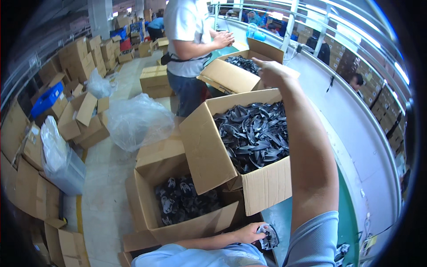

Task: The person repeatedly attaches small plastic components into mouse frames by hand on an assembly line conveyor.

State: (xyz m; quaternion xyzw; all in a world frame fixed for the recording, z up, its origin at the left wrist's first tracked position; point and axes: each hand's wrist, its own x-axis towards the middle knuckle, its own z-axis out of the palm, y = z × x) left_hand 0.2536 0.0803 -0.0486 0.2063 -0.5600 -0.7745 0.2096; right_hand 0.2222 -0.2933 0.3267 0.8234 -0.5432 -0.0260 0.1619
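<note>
Low in the view, my left hand is closed on a small grey-and-black plastic part. My right arm reaches far forward past an open carton heaped with black curved plastic pieces. At its end my right hand is raised at a farther open carton, with one finger stretched out. Nothing shows in that hand, though its other fingers are partly hidden. The farther carton holds more small black parts.
Left of the heaped carton, a lower open carton holds dark parts with pale patches. A person in a grey shirt stands beyond, hands together. A clear plastic bag and cartons lie to the left; a green-topped bench runs along the right.
</note>
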